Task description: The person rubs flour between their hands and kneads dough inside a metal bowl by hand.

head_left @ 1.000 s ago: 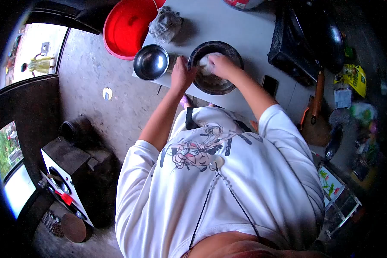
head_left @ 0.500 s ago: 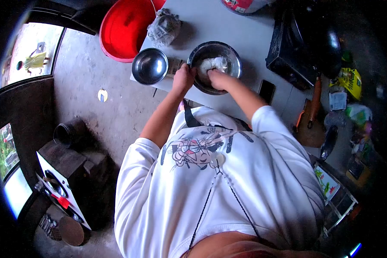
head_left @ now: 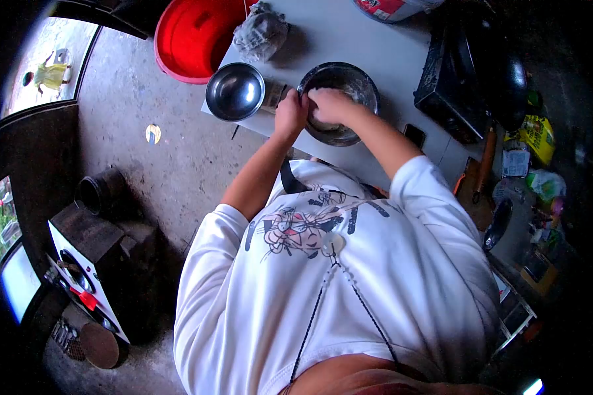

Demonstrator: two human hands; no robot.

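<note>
Inside the dark bowl [head_left: 366, 91], pale mixture [head_left: 322, 124] is now worked nearer the left rim by the right hand [head_left: 331, 106], whose grip cannot be told. That rim is clamped by the left hand [head_left: 290, 116].

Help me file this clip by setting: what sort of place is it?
Probably a simple home kitchen: the right hand is in a dark-rimmed bowl, a shiny metal bowl stands near it on the table, and what looks like a wok sits off to the right.
</note>
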